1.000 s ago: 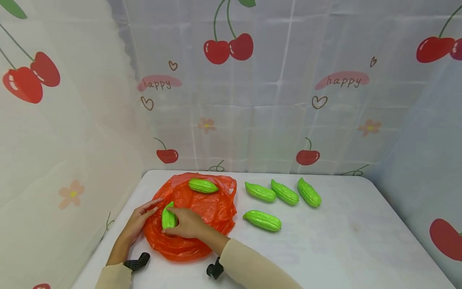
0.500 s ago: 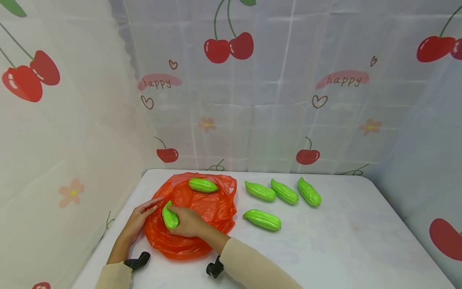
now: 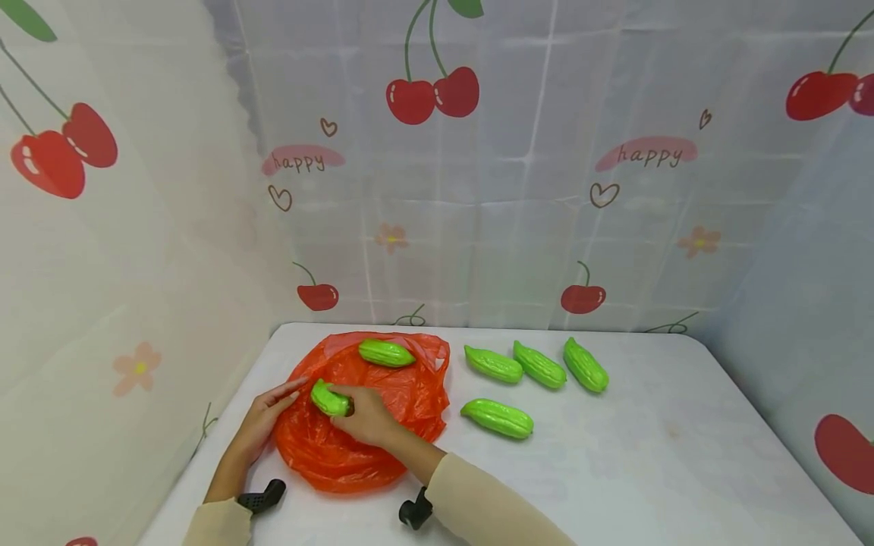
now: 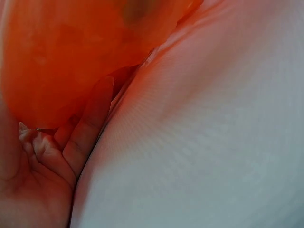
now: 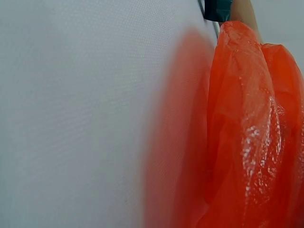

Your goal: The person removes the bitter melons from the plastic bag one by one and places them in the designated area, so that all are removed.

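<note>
An orange-red plastic bag point(image 3: 403, 394) lies spread on the table, with one green bitter melon point(image 3: 386, 353) at its far side. My right hand point(image 3: 367, 417) holds another bitter melon point(image 3: 329, 398) over the left part of the bag, fingers and thumb around its right end. In the head view my left hand point(image 3: 262, 421) rests along the bag's left side, its fingers extended. The left wrist view shows the left-hand fingers point(image 4: 88, 130) against the bag's side, partly hidden by it. The right hand cannot be seen in the right wrist view, where the bag point(image 5: 242, 128) fills the right side.
Right of the bag, several more bitter melons lie on the white table point(image 3: 642, 447): three in a back row, including the rightmost bitter melon point(image 3: 586, 365), and a nearer bitter melon point(image 3: 497, 418). Printed curtains point(image 3: 492, 189) enclose the table at back and sides.
The held bitter melon has turned from nearly upright in view to a slant, and my right hand has shifted slightly right and away from me. My left hand has stayed at the bag.
</note>
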Tool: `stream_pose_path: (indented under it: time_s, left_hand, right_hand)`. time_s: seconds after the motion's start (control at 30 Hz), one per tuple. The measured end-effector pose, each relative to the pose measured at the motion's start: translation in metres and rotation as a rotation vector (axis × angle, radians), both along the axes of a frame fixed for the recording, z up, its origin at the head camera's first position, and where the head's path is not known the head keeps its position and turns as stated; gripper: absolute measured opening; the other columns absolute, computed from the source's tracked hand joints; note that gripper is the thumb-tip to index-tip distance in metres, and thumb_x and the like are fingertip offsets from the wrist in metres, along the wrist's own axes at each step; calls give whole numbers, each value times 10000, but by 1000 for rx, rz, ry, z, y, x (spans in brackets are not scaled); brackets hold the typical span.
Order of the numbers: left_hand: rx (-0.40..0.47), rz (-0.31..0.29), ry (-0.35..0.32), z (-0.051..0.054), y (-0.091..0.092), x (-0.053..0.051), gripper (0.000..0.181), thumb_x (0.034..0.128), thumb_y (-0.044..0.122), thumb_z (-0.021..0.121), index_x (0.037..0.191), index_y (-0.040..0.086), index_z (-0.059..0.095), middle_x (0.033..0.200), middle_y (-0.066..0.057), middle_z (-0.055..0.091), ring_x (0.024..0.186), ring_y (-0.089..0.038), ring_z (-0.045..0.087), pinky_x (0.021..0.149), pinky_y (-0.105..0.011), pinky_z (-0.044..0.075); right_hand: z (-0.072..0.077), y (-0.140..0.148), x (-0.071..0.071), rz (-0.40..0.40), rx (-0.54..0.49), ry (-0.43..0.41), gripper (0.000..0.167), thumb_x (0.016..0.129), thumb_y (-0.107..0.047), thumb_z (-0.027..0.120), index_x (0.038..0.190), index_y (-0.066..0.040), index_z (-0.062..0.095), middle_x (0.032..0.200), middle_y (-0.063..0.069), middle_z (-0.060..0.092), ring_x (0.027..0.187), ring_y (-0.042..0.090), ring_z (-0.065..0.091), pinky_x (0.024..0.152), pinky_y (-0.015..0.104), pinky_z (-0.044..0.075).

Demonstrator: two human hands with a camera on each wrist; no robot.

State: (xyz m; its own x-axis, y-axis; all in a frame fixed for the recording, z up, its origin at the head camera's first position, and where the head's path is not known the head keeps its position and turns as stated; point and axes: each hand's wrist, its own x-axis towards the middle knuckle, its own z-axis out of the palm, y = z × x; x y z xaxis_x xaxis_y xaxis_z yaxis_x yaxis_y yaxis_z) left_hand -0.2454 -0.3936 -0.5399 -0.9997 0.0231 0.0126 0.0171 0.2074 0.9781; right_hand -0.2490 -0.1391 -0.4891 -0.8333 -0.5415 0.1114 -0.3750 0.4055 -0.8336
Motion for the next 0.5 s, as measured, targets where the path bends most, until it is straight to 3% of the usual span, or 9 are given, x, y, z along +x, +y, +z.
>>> stream_pose_path:
  time_s: [0.17, 0.5]
  left_hand:
    - [-8, 10, -1, -2, 0, -2, 461, 1064, 259, 543, 1472, 44, 524, 1569, -182, 413, 1225, 96, 450, 951, -136, 458]
    - [-22, 25, -15, -1, -1, 0, 464, 1066, 262, 535, 1477, 47, 518, 1580, -185, 394, 1218, 71, 447, 934, -145, 472]
  right_hand:
    - [5, 10, 2, -34, -45, -20, 518, 917, -118, 760, 1412, -175, 618, 1372, -39, 616, 1178, 88, 583, 962, 263, 517]
    - [20, 28, 9, -14, -122, -8, 520, 907, -68, 746, 1400, -184, 630, 1356, -28, 624, 1105, 75, 586, 905, 224, 526]
